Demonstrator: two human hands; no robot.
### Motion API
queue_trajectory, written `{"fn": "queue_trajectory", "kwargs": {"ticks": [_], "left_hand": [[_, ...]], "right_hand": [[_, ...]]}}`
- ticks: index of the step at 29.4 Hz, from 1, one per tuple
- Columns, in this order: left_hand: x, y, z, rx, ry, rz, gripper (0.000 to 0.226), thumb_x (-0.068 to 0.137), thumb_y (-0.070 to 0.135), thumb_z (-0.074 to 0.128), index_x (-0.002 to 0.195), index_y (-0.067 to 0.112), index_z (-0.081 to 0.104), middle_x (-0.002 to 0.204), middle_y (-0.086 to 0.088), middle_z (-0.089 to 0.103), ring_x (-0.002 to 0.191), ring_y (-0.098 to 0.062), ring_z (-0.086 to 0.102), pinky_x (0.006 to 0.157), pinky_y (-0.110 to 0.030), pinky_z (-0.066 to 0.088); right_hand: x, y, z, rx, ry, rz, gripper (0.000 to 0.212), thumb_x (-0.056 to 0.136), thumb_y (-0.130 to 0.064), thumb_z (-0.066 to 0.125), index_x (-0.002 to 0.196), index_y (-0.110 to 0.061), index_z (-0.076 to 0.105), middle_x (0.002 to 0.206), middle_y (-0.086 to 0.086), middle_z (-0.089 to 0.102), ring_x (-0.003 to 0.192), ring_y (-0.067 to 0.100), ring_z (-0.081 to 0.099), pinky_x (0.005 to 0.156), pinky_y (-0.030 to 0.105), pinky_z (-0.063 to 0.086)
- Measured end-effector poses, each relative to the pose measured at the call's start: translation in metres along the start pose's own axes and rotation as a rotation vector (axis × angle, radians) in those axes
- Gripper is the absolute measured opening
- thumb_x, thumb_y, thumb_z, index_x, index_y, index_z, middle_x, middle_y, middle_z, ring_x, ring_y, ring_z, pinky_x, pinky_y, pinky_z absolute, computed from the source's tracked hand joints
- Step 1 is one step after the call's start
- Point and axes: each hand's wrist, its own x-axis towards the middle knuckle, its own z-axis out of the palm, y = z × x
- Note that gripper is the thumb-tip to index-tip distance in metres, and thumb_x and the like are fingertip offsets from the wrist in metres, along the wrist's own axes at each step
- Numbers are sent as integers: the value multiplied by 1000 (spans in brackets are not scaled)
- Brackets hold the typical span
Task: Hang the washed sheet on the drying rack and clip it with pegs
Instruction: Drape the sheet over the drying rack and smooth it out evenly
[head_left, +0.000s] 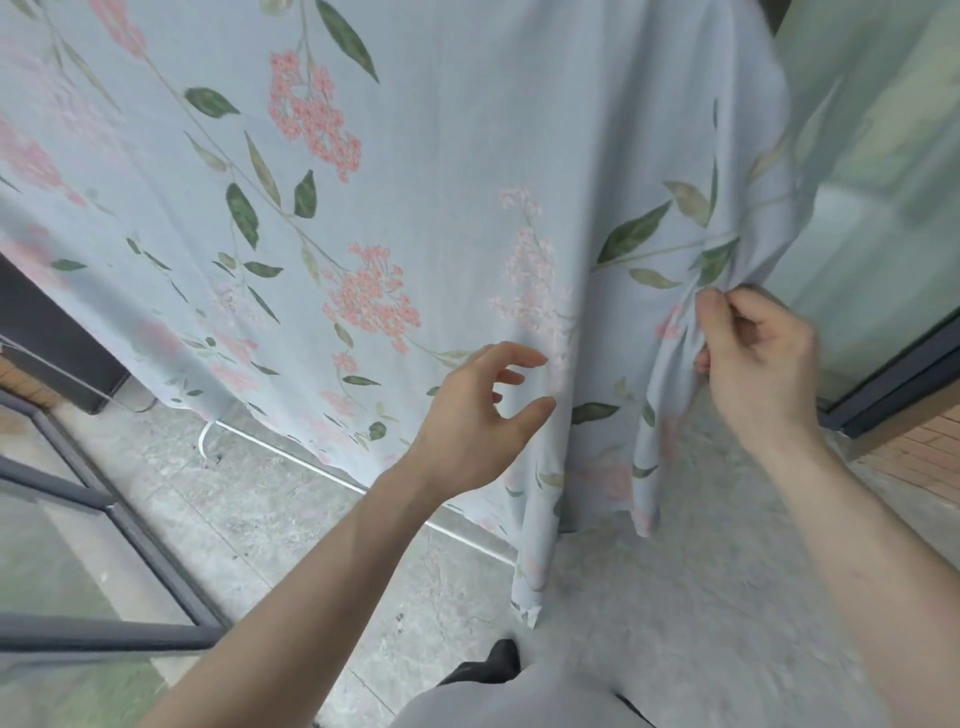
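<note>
From the head view, we faced the sheet (441, 156), a thin, pale blue woven cloth printed with pink flower clusters and long green leaves, hanging in front of us and filling most of the frame. It fell in soft vertical folds, smooth across the left and middle, gathered into deeper pleats on the right, its lower corner dangling near the floor. Beneath its hem we saw a slim white tube of the drying rack (291, 451) running along the ground, with a curved foot at its left end.

Our right hand (753, 358) pinched a bunched fold of the cloth between thumb and curled fingers, puckering the fabric there. Our left hand (475, 410) hovered just at the sheet's surface, fingers spread and loosely bent, holding nothing; whether the fingertips touched the cloth we could not tell.

The floor (291, 519) was mottled grey stone with a worn, blotchy texture. A dark grey metal frame with glass panes (130, 535) stood at left, and another dark frame (893, 379) edged frosted greenish glass at right.
</note>
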Motion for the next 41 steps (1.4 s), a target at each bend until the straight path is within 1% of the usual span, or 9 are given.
{"fn": "queue_trajectory", "kwargs": {"ticks": [3,6,11,20,24,27,31,35,41], "left_hand": [[-1,10,4,-9,40,-9,31,92,32,75,121,32,64,123,21,64,111,1,63,91,-30,55],[2,22,15,-10,107,-38,31,92,30,75,121,31,63,124,20,63,110,1,63,90,-26,55],[3,43,49,-4,248,-100,33,93,27,75,122,29,61,125,20,62,109,0,63,89,-23,53],[-14,97,135,-11,585,-303,32,92,30,74,121,33,63,125,21,63,108,3,62,91,-28,55],[-29,121,162,10,659,-375,30,91,30,75,119,33,63,124,22,63,109,3,62,91,-29,55],[-40,134,166,33,709,-411,29,91,31,75,118,34,64,124,22,64,110,3,62,92,-28,55],[-41,150,163,54,800,-434,29,91,31,75,118,33,65,123,23,65,110,4,62,92,-28,55],[-37,156,155,67,871,-419,27,92,28,74,117,33,65,120,23,66,108,0,64,92,-33,57],[-21,162,142,84,1003,-399,25,92,25,73,115,32,66,114,18,68,104,-4,67,89,-38,58]], "right_hand": [[6,9,-5,53,-69,-43,31,104,-32,57,73,-26,61,73,9,56,58,9,53,55,29,47],[19,14,-12,151,-173,-50,40,104,-41,54,85,-6,60,83,27,67,64,22,65,56,28,52],[39,15,-25,236,-241,-183,11,104,-29,54,95,-32,49,77,-19,67,60,1,64,53,20,51],[89,19,-70,341,-434,-268,38,85,-64,69,98,-37,45,90,7,69,55,22,63,52,30,52],[106,12,-73,315,-555,-324,31,90,-56,71,112,-41,54,86,-8,69,67,26,67,66,54,58],[109,6,-66,323,-621,-363,22,96,-46,68,101,-25,70,81,-8,70,70,19,68,68,47,59],[120,-2,-62,317,-708,-439,18,102,-26,59,86,-19,62,67,-10,65,59,6,62,60,26,49],[151,-4,-62,429,-641,-367,23,104,-39,52,82,-34,56,61,-4,59,57,20,59,60,45,51],[212,-27,-39,537,-379,-325,22,103,-42,51,82,-35,51,81,-4,57,82,16,57,73,35,48]]}}
